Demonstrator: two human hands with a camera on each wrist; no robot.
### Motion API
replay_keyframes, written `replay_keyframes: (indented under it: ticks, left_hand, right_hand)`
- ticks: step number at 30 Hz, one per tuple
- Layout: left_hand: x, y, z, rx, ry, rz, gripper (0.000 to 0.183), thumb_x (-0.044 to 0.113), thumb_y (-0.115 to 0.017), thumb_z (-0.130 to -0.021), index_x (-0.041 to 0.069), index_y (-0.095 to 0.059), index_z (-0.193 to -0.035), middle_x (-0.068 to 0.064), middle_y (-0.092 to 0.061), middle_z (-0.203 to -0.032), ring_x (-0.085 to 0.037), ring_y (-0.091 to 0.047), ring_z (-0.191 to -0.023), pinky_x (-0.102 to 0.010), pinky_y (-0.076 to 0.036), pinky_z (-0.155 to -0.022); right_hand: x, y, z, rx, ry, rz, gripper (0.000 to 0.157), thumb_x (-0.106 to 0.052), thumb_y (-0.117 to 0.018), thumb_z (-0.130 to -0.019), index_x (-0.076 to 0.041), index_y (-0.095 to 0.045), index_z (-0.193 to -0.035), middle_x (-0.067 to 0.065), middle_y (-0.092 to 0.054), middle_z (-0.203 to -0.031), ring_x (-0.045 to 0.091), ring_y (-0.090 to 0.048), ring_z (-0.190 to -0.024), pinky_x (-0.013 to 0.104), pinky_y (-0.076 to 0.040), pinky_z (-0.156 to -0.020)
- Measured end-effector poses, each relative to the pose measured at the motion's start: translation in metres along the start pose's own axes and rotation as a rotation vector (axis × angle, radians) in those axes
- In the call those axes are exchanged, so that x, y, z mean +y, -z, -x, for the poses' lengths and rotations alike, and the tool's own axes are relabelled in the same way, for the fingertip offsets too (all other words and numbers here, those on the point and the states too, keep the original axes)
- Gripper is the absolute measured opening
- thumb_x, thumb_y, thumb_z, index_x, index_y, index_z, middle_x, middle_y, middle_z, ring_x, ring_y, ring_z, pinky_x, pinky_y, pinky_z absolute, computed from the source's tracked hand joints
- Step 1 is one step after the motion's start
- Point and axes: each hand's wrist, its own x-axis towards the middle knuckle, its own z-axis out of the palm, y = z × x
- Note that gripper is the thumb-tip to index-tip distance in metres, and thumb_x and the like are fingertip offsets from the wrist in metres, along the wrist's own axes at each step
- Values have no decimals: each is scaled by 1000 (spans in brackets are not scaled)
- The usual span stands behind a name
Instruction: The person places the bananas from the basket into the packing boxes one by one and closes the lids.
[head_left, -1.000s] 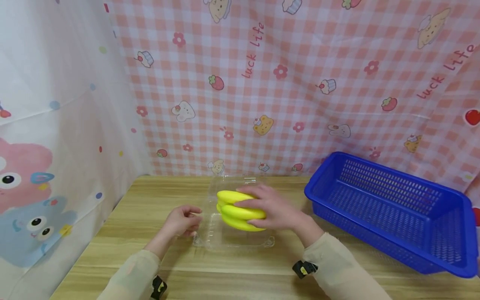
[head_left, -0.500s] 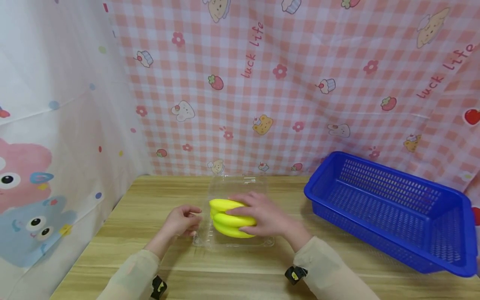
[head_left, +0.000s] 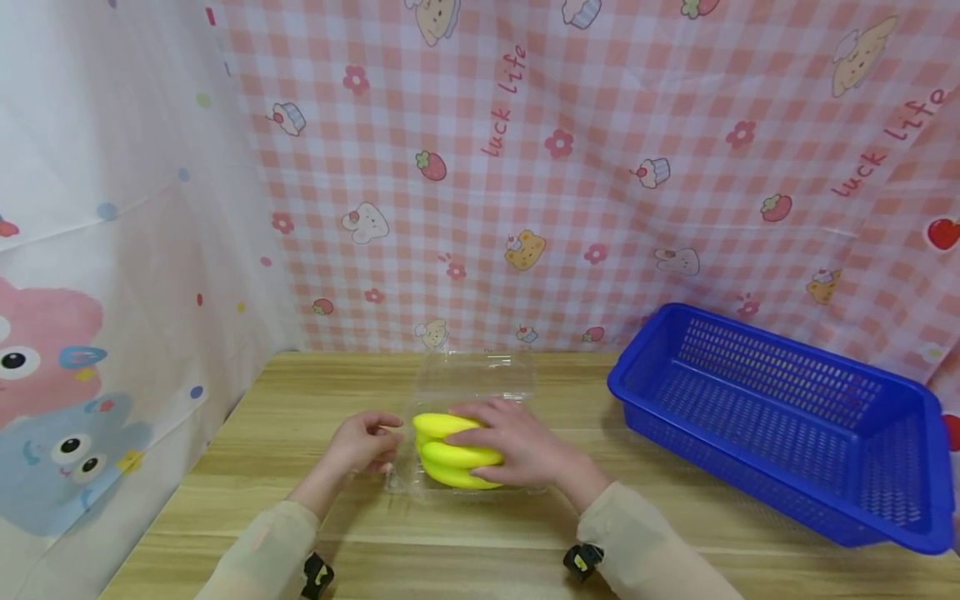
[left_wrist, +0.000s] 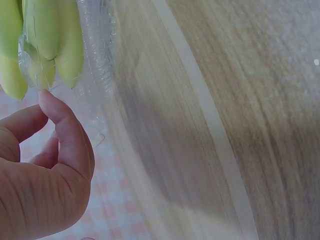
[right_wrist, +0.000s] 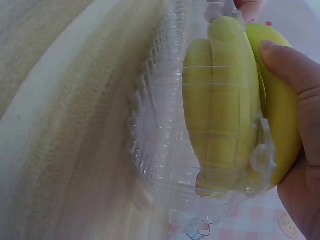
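My right hand [head_left: 517,442] grips a bunch of yellow bananas [head_left: 457,458] from its right side, fingers and thumb spread around it. The bananas sit low within the base of a clear plastic box [head_left: 405,479], whose lid [head_left: 475,379] lies folded back towards the backdrop. In the right wrist view, the bananas [right_wrist: 225,100] show through the box's ribbed wall [right_wrist: 160,115], with my right thumb on the outermost one. My left hand [head_left: 363,443] pinches at the box's left edge with bent fingers. In the left wrist view, its fingertips meet close by the plastic.
A blue perforated basket [head_left: 780,425] stands on the right of the wooden table [head_left: 360,533]. Behind the table hangs a pink checked cloth [head_left: 480,208], and a white printed cloth [head_left: 150,250] hangs at the left.
My right hand has moved the bananas left and down, from above the box into its base. My left hand has stayed at the box's left edge.
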Motion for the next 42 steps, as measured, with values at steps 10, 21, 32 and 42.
replay_keyframes:
  ticks: [10, 21, 32, 42]
  left_hand:
    - [-1, 0, -1, -1, -9, 9, 30, 1, -65, -93, -7, -60, -121, -8, -55, -85, -14, -56, -65, -24, -54, -53]
    - [0, 1, 2, -28, -24, 3, 34, 2, -64, -94, -9, -58, -126, -8, -54, -85, -16, -51, -65, -27, -53, -54]
    - [0, 1, 2, -15, -27, -7, 32, 2, -64, -94, -8, -59, -124, -8, -55, -85, -16, -53, -66, -28, -54, -55]
    - [-1, 0, 1, -11, -23, -11, 32, 3, -64, -94, -8, -59, -124, -8, -55, -86, -16, -54, -66, -28, -54, -56]
  right_hand:
    - [-1, -7, -1, -23, -28, 12, 48, -35, -73, -90, -26, -62, -135, 4, -45, -149, 24, -42, -130, 46, -36, -108]
    - [1, -16, -1, -50, -58, -9, 48, -36, -72, -91, -27, -60, -137, 2, -42, -151, 24, -42, -132, 48, -33, -111]
    - [2, -18, -1, -55, -87, -43, 48, -35, -73, -91, -24, -60, -136, 4, -41, -152, 24, -40, -135, 48, -31, -113]
    - [5, -22, 6, -41, -116, -115, 51, -34, -74, -90, -24, -60, -137, 5, -37, -156, 24, -35, -140, 53, -25, -115]
